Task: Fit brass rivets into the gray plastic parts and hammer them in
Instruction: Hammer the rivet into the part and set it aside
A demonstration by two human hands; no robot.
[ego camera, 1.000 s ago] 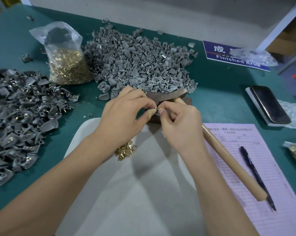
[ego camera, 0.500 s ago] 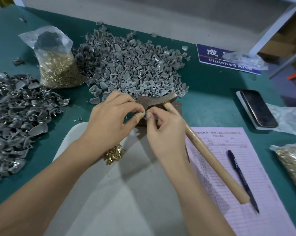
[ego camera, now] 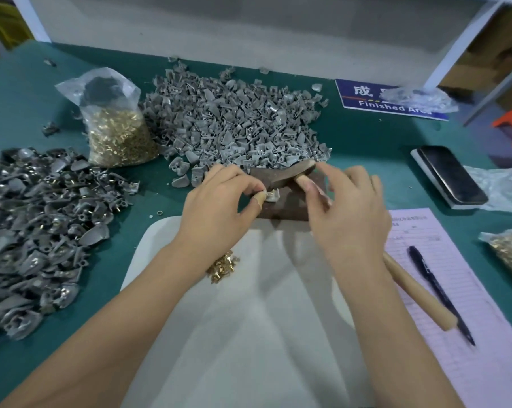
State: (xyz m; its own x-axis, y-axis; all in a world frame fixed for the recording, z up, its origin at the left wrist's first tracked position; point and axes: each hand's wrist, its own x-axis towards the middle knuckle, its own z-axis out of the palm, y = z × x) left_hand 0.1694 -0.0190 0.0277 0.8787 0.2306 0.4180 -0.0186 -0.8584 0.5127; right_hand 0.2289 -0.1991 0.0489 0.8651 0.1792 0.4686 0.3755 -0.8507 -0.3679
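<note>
Matt gray plastic parts (ego camera: 234,125) heap at 12 o'clock; shiny brass rivets (ego camera: 222,266) glint centrally; a smooth wooden hammer handle (ego camera: 419,295) lies on pink paper (ego camera: 455,290) at 4 o'clock.

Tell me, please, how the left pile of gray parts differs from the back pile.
The left pile looks darker and shinier, and brass rivets show in several of its parts. The back pile looks paler and matte, with no brass visible. Both lie loose on the green table.
</note>
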